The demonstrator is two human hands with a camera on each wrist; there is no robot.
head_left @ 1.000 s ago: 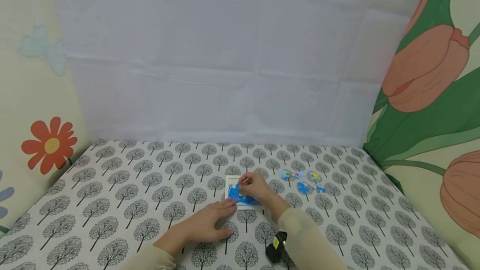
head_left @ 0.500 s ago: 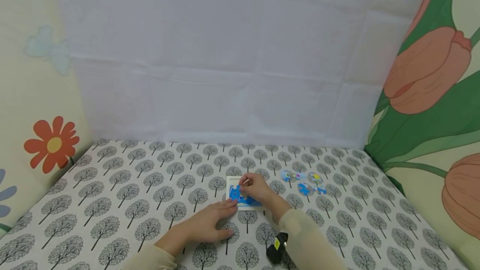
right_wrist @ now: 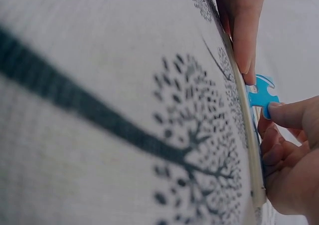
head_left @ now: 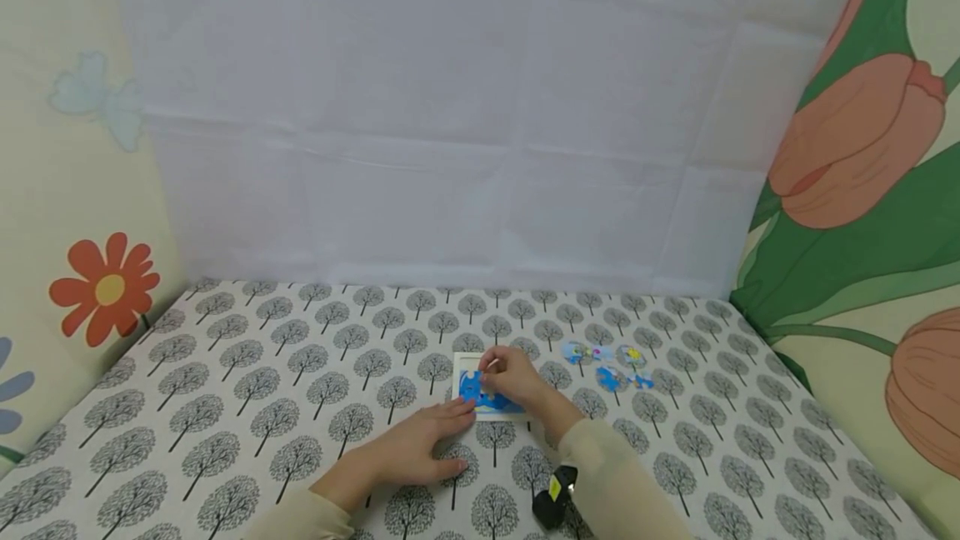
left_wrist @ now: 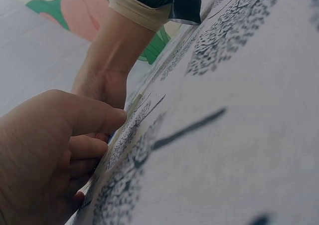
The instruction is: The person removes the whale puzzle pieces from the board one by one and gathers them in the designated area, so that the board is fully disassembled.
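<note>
In the head view a puzzle tray (head_left: 487, 416) with a pale rim lies mid-table, with blue puzzle pieces (head_left: 471, 386) inside it. My right hand (head_left: 517, 377) is over the tray and pinches a blue puzzle piece (right_wrist: 264, 93), which in the right wrist view stands tilted up from the tray. The hand hides much of the tray's right half. My left hand (head_left: 420, 442) rests at the tray's lower left corner, fingers extended and touching its edge, thumb spread toward the cloth. The left wrist view shows that hand (left_wrist: 55, 145) from close by.
Several loose puzzle pieces (head_left: 607, 377) lie on the cloth right of the tray. A tree-patterned cloth (head_left: 300, 407) covers the table. A white sheet (head_left: 420, 148) hangs behind. A black device (head_left: 553, 498) is on the right wrist.
Both hands keep nearly the same place. The right fingers stay on the piece over the tray, and the whole head view has shifted slightly.
</note>
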